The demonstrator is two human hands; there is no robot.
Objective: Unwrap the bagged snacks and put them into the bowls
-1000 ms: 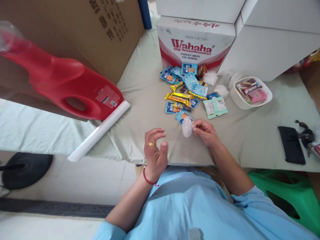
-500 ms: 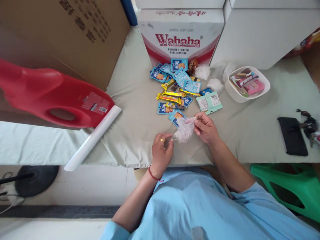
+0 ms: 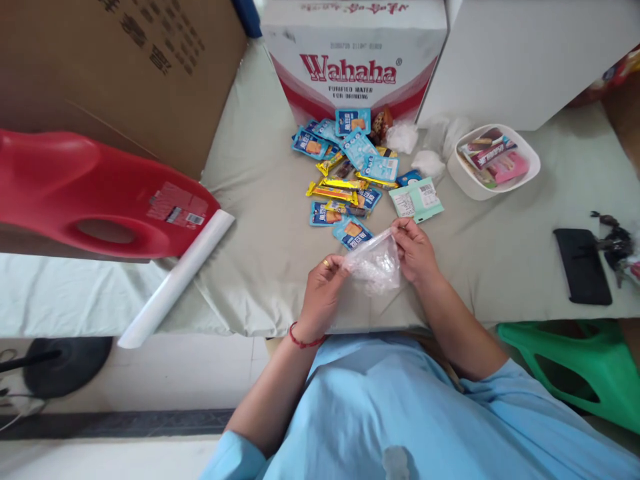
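Observation:
A clear plastic bag (image 3: 376, 265) is stretched between my two hands over the near part of the table. My left hand (image 3: 324, 287), with a ring and a red wrist cord, pinches the bag's left corner. On the other side my right hand (image 3: 414, 250) grips the top right corner. Just beyond the bag lies a blue snack packet (image 3: 353, 232). Behind it spreads a pile of blue packets and yellow-wrapped bars (image 3: 334, 193). A pale green packet (image 3: 417, 200) rests beyond my right hand.
A white tub (image 3: 483, 190) of snacks stands right of crumpled plastic bags (image 3: 427, 163). The Wahaba-style carton marked Wahaha (image 3: 350, 57) backs the pile. At left are a red jug (image 3: 115, 193) and a plastic roll (image 3: 175, 283); at right, a black phone (image 3: 583, 267) and a green stool (image 3: 575, 360).
My left hand has taken hold of the bag's left corner. The bag, bunched in my right hand before, is now spread out between both hands.

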